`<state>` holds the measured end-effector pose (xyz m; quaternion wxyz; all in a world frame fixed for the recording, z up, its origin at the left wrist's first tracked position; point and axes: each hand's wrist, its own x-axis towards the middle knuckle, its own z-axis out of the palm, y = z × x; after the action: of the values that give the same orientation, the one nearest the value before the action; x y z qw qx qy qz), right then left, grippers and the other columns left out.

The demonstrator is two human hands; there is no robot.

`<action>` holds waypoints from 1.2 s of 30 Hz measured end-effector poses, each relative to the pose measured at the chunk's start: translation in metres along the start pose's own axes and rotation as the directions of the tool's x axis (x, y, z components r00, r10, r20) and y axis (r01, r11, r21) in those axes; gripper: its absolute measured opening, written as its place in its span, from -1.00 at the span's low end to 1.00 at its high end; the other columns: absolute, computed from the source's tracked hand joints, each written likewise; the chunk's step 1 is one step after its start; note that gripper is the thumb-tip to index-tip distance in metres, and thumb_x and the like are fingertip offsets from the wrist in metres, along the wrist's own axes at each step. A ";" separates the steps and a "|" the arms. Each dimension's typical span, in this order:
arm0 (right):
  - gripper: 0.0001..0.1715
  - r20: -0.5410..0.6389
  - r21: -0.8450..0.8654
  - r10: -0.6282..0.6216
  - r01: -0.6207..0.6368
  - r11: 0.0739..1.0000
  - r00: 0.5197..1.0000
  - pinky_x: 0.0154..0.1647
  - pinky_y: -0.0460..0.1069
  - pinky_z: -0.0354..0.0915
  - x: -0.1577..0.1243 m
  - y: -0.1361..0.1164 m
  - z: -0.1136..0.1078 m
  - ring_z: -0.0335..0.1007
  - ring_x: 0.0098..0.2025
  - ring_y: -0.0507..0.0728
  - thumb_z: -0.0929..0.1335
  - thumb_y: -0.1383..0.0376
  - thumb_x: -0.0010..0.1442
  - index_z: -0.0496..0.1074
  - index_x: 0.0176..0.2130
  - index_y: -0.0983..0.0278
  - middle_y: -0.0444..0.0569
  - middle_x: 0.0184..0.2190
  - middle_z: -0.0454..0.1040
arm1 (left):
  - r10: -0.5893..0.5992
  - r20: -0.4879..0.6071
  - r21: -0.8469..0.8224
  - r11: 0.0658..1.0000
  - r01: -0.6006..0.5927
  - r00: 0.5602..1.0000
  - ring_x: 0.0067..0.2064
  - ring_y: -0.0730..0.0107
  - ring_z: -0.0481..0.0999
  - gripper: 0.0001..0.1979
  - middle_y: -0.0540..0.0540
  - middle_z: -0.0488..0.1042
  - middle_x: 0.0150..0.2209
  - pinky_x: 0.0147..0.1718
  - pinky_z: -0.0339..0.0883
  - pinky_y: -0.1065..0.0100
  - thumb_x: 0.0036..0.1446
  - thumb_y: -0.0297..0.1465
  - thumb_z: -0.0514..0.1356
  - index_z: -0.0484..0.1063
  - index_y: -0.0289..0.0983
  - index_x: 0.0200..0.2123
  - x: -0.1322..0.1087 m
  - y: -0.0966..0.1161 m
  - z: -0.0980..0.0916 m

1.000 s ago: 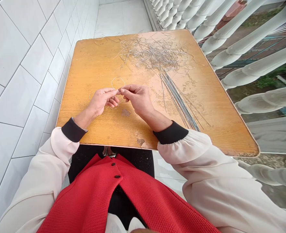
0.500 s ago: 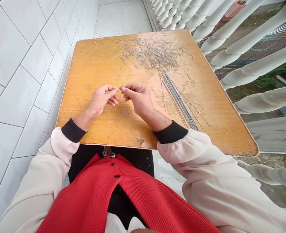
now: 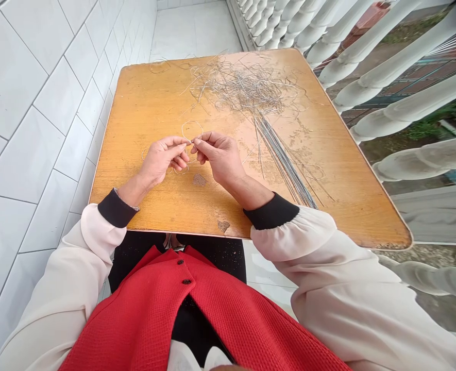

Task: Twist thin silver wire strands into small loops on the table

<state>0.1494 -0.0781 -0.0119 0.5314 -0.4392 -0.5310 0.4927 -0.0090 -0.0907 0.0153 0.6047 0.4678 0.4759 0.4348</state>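
Note:
Both hands meet over the left half of a wooden table (image 3: 135,113). My left hand (image 3: 162,159) pinches a thin pale wire (image 3: 192,121) between thumb and forefinger. Close beside it, my right hand (image 3: 219,157) grips the same wire in a pinch, the fingertips of the two hands nearly touching. The wire bends into a round loop that stands out beyond the fingertips. More thin curved wire shows below and left of my left hand; whether it belongs to the same piece I cannot tell. The exact crossing of the wire is hidden by the fingers.
A tangled heap of thin wires (image 3: 251,87) lies toward the table's far side. From it a bundle of straight grey wires (image 3: 285,162) runs toward my right forearm. A white tiled wall (image 3: 46,129) borders the left, a white balustrade (image 3: 390,123) the right.
The wire loop beyond my fingertips has shifted slightly to the right and looks rounder. Both hands keep nearly the same place and the same pinch.

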 end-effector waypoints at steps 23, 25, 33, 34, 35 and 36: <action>-0.56 0.124 0.044 -0.037 0.032 0.999 0.992 -0.53 -0.10 0.30 -0.003 0.000 -0.007 0.36 -0.57 -0.04 0.66 0.03 0.06 0.58 -0.24 0.24 -0.15 -0.50 0.55 | 0.185 -0.059 0.224 0.960 -0.167 0.981 -0.64 0.67 0.44 -0.92 0.15 0.48 -0.58 -0.60 0.25 0.58 0.39 -0.52 0.25 0.56 -0.29 -0.19 0.008 -0.015 0.000; -0.57 0.122 0.027 -0.016 0.012 1.000 0.992 -0.54 -0.11 0.29 -0.003 0.000 -0.006 0.36 -0.56 -0.04 0.66 0.07 0.07 0.58 -0.22 0.26 -0.13 -0.47 0.58 | 0.256 -0.040 0.309 0.922 -0.231 0.966 -0.64 0.67 0.44 -0.87 0.16 0.48 -0.57 -0.61 0.25 0.59 0.38 -0.57 0.22 0.56 -0.28 -0.18 0.010 -0.022 -0.002; -0.82 0.062 0.004 -0.006 0.006 1.000 0.998 -0.51 -0.10 0.36 -0.002 0.002 -0.003 0.33 -0.57 -0.06 0.59 0.29 0.18 0.56 -0.28 0.28 -0.16 -0.51 0.53 | 0.458 0.066 0.523 0.740 -0.422 0.886 -0.57 0.61 0.49 -0.73 0.15 0.42 -0.58 -0.51 0.30 0.57 0.33 -0.61 0.13 0.60 -0.25 -0.09 0.012 -0.032 -0.011; -0.83 0.060 0.002 -0.008 0.008 1.000 0.998 -0.50 -0.10 0.36 -0.003 0.002 -0.003 0.33 -0.57 -0.06 0.58 0.31 0.18 0.56 -0.30 0.28 -0.16 -0.51 0.53 | 0.466 0.077 0.536 0.726 -0.430 0.882 -0.57 0.61 0.48 -0.72 0.15 0.42 -0.57 -0.50 0.31 0.55 0.33 -0.60 0.13 0.61 -0.26 -0.08 0.012 -0.032 -0.012; -0.85 0.058 0.001 -0.007 0.007 1.000 0.998 -0.50 -0.10 0.36 -0.003 0.001 -0.002 0.32 -0.58 -0.06 0.58 0.33 0.18 0.56 -0.31 0.28 -0.16 -0.52 0.52 | 0.474 0.088 0.547 0.712 -0.440 0.876 -0.57 0.60 0.48 -0.72 0.14 0.44 -0.56 -0.48 0.32 0.54 0.33 -0.60 0.14 0.61 -0.27 -0.07 0.012 -0.032 -0.013; -0.87 0.055 0.001 -0.005 0.005 1.000 0.998 -0.50 -0.10 0.36 -0.003 0.001 -0.002 0.31 -0.58 -0.07 0.57 0.36 0.18 0.56 -0.33 0.29 -0.16 -0.52 0.52 | 0.483 0.096 0.555 0.700 -0.449 0.871 -0.57 0.60 0.47 -0.73 0.12 0.46 -0.54 -0.47 0.33 0.52 0.33 -0.59 0.14 0.62 -0.28 -0.07 0.011 -0.032 -0.014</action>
<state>0.1512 -0.0808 -0.0132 0.5181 -0.4236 -0.5463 0.5036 -0.0177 -0.0836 -0.0196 0.2965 0.7164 0.4651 0.4273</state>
